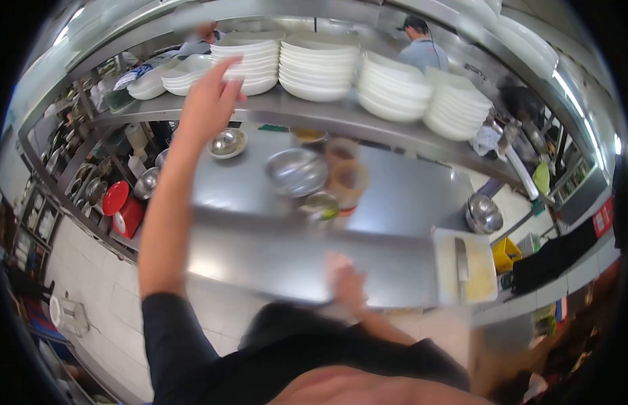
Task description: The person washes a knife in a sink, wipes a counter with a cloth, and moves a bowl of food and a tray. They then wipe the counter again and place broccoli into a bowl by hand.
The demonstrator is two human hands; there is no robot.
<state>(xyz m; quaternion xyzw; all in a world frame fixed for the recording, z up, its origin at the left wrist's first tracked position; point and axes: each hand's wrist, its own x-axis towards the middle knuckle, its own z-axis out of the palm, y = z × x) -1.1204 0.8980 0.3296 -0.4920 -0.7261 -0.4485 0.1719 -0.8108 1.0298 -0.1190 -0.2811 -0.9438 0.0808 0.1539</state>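
Fingers spread, holding nothing, left hand [209, 101] reaches a stack of white bowls [250, 61] on the upper shelf [341, 116]. Right hand [346, 282], blurred, grip unclear, rests on steel counter [260, 260] nr cutting board [468, 270] w/ cleaver [461, 259].

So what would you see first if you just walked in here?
Probably the stacks of white bowls lined up on the upper steel shelf, with the left hand reaching up to them. Below, metal bowls sit on the shiny steel counter, and the right hand rests near its front edge beside a cutting board.
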